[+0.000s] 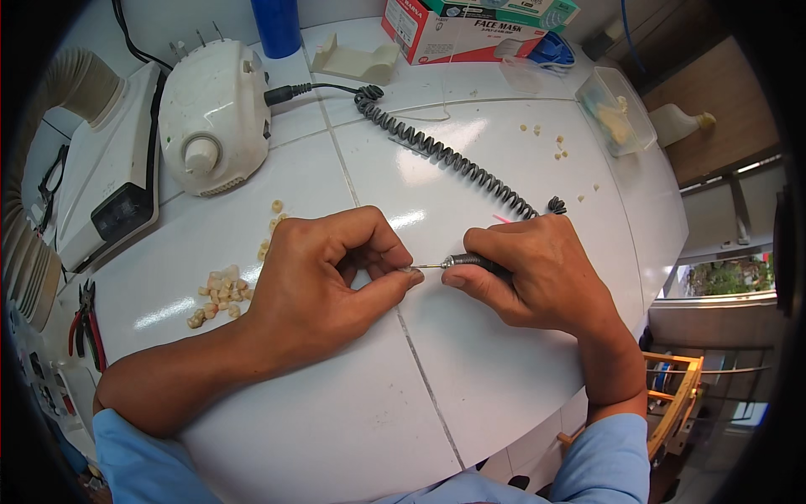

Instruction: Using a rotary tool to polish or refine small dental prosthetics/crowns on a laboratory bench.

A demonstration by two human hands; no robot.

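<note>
My right hand (541, 273) grips a dark rotary handpiece (474, 262) like a pen, its thin metal bur (430, 266) pointing left. At the bur's tip, the thumb and fingers of my left hand (315, 281) are pinched together. Whatever lies between those fingertips is too small and covered to make out. A coiled black cord (453, 155) runs from behind my right hand to the white motor control box (214, 118) with a round knob. Left of my left wrist lies a pile of small cream tooth-shaped pieces (225, 290), and several more lie behind that hand.
Pliers with red handles (86, 323) lie at the left edge, near a white machine (109, 168) with a ribbed hose (29, 185). Along the back stand a blue cylinder (277, 25), a cream holder (353, 63) and a mask box (457, 35). A clear plastic tub (617, 113) is far right.
</note>
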